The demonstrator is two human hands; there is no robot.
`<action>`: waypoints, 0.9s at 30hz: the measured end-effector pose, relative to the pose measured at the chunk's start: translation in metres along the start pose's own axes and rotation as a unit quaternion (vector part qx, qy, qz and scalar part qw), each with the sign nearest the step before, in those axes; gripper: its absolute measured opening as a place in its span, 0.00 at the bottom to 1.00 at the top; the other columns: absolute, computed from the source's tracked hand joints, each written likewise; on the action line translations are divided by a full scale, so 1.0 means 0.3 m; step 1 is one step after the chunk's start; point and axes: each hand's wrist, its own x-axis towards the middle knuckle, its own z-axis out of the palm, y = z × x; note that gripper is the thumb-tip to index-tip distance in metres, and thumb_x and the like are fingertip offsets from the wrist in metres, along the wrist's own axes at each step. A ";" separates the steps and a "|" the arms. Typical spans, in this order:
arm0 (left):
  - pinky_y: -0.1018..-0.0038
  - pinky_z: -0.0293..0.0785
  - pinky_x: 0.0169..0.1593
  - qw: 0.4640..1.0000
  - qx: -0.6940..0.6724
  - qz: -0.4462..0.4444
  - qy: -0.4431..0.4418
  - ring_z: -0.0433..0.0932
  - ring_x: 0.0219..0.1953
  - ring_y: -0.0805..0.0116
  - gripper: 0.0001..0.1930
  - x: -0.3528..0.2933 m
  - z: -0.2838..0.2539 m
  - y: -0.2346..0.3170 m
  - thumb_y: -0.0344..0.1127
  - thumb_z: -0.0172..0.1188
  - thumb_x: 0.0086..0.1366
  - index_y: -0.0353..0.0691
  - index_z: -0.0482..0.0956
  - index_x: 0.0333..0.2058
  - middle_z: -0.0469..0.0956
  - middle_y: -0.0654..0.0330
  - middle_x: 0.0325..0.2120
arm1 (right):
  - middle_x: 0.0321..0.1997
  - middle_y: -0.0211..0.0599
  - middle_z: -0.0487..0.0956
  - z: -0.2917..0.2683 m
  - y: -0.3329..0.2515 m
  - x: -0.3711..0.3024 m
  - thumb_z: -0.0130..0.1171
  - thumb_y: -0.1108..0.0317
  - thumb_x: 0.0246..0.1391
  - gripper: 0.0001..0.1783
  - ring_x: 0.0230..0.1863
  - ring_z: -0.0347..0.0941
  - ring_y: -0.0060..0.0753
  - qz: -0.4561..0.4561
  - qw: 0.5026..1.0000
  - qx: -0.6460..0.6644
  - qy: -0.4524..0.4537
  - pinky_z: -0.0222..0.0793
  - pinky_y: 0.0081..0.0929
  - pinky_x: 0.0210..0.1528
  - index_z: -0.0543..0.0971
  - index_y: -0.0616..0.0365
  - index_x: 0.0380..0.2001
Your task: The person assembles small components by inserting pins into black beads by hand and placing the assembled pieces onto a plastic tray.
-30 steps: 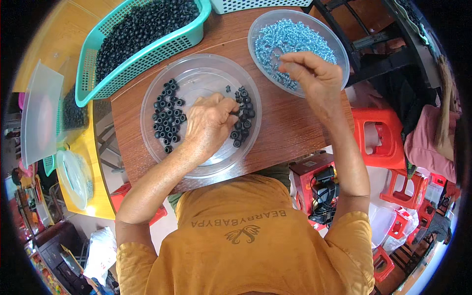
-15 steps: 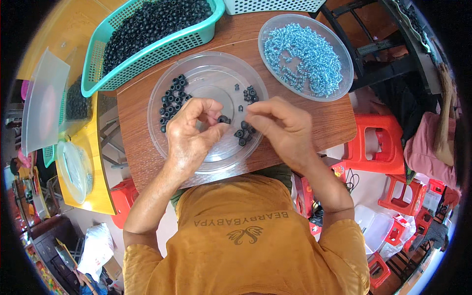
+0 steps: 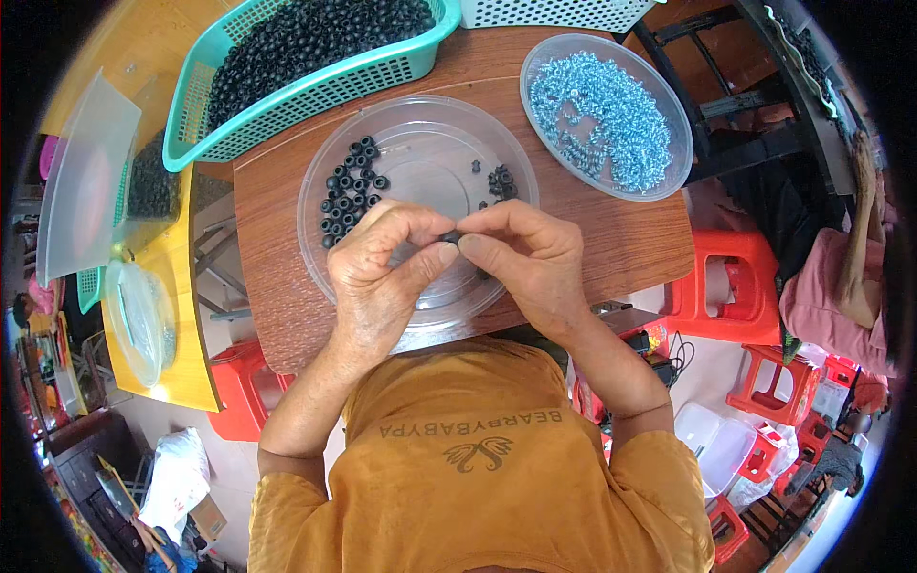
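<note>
A small black rounded part (image 3: 449,237) is pinched between the fingertips of my left hand (image 3: 377,272). The thumb and forefinger of my right hand (image 3: 530,253) close against its right side, so both hands meet there; whether a second piece sits in the right fingertips is hidden. Beneath them is a round clear plastic tray (image 3: 420,177) on the wooden table. Several black hollow round parts (image 3: 351,196) lie along its left side. Smaller dark pieces (image 3: 501,181) are heaped on the right, and my right hand covers some of the parts there.
A teal basket (image 3: 330,98) full of black round parts stands at the back left. To the back right, a clear bowl (image 3: 678,158) holds light-blue coil-like pieces. Red stools (image 3: 731,325) stand right of the brown table (image 3: 611,244); a yellow table (image 3: 191,353) is at left.
My right hand has moved left from the small pieces and now meets my left hand at the black part. The left fingers have tilted the part, hiding more of it.
</note>
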 end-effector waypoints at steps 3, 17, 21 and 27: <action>0.80 0.71 0.35 0.999 0.051 0.016 0.001 0.73 0.30 0.76 0.10 -0.008 -0.002 0.006 0.19 0.66 0.50 0.34 0.80 0.33 0.76 0.63 0.28 | 0.34 0.25 0.79 0.005 0.003 -0.002 0.61 0.79 0.52 0.07 0.35 0.71 0.12 0.017 1.000 0.000 -0.016 0.67 0.12 0.37 0.80 0.63 0.36; 0.84 0.70 0.34 0.971 -0.127 -0.156 0.131 0.72 0.30 0.81 0.10 -0.048 0.017 -0.040 0.18 0.62 0.54 0.33 0.77 0.36 0.76 0.66 0.28 | 0.24 0.36 0.72 -0.006 0.014 0.051 0.60 0.83 0.40 0.09 0.23 0.69 0.34 -0.264 0.932 -0.238 0.073 0.64 0.25 0.25 0.76 0.59 0.27; 0.84 0.70 0.36 0.929 -0.265 -0.216 0.140 0.72 0.30 0.81 0.11 0.005 0.037 -0.025 0.18 0.62 0.54 0.34 0.78 0.37 0.77 0.66 0.29 | 0.25 0.41 0.72 -0.021 0.087 0.123 0.57 0.78 0.38 0.03 0.31 0.68 0.47 -0.326 0.842 -0.429 -0.015 0.66 0.36 0.33 0.73 0.60 0.21; 0.77 0.76 0.40 0.898 -0.319 -0.278 0.119 0.75 0.31 0.76 0.10 -0.010 0.014 -0.070 0.17 0.62 0.53 0.31 0.79 0.36 0.78 0.62 0.28 | 0.26 0.40 0.70 -0.019 0.099 0.150 0.54 0.78 0.35 0.07 0.34 0.67 0.45 -0.323 0.784 -0.527 -0.056 0.64 0.38 0.33 0.73 0.57 0.23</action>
